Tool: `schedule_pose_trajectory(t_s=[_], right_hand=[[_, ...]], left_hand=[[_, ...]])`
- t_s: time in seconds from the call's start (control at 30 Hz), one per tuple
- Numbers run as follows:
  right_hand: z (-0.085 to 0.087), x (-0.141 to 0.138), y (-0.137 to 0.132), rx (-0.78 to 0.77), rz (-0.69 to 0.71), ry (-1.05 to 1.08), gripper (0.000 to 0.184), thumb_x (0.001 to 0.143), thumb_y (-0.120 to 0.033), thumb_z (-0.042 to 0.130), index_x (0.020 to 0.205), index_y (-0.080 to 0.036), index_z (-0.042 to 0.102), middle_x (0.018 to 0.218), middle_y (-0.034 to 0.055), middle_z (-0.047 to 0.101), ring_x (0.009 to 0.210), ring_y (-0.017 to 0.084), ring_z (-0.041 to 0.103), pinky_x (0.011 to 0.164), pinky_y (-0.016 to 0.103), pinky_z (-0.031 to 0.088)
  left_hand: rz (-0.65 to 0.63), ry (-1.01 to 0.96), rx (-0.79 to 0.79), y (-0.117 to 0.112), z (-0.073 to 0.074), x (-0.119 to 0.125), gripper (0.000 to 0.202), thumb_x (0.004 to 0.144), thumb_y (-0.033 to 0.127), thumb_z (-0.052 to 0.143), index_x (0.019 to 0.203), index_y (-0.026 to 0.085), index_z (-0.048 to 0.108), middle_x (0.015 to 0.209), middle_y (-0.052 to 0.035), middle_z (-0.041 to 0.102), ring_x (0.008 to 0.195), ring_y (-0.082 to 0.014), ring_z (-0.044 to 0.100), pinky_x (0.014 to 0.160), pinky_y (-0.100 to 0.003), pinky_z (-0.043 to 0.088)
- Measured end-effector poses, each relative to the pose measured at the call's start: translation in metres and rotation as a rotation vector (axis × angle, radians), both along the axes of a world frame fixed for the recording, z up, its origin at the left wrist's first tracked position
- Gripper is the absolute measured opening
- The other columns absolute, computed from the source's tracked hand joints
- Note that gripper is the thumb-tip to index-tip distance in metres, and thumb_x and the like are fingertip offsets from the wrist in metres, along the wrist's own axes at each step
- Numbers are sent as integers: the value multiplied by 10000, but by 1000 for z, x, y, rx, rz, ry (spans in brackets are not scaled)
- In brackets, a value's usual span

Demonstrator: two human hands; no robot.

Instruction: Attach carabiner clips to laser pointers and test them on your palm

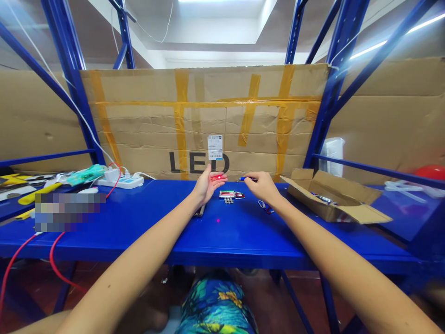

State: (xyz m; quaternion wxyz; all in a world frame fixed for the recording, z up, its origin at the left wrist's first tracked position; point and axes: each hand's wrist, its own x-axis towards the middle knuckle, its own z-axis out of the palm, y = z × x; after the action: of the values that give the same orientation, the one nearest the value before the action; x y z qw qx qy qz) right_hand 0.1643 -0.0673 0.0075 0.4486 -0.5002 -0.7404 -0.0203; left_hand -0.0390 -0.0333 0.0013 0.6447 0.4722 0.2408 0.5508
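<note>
Here my left hand [207, 185] pinches a small red glowing light [216, 177] over the blue metal bench [146, 222]; my right hand [261, 184] grips a blue pen-shaped stick [243, 178]; taped brown cardboard wall [146, 125] stands far behind.

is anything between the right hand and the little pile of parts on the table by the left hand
Nothing visible does. The right hand, holding a blue pen-like piece, hovers just right of the small parts on the blue table, with open tabletop between.

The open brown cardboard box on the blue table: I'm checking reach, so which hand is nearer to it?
Right. The right hand hovers just left of the open brown cardboard box, holding a small blue pen-like item; the left hand is farther left.
</note>
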Motion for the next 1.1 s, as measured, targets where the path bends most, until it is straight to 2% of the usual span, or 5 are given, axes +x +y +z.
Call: schedule_pose_trajectory(t_s=[0.3,0.5,1.1], right_hand=[[1,2,0,22,-38,-14,282,822,-252,513,877,-183,781,892,76,771,823,220,681,776,293,479],[2,2,0,44,-52,-38,275,818,-256,519,868,-173,777,878,81,768,801,216,673,752,290,466],[1,2,1,14,-67,-92,270,821,-253,506,844,-159,758,805,96,756,736,206,649,689,269,449]], left_hand=[[-3,-25,-24,0,1,-1,638,956,570,322,1078,32,643,1131,-256,669,1099,-283,651,1020,-372,472],[-12,-25,-33,-1,1,-2,631,957,566,323,1065,27,634,1159,-264,657,1104,-285,650,1031,-371,461],[-25,-24,-35,0,2,-2,629,956,573,316,1012,47,656,1057,-245,692,1060,-274,666,1003,-368,477]])
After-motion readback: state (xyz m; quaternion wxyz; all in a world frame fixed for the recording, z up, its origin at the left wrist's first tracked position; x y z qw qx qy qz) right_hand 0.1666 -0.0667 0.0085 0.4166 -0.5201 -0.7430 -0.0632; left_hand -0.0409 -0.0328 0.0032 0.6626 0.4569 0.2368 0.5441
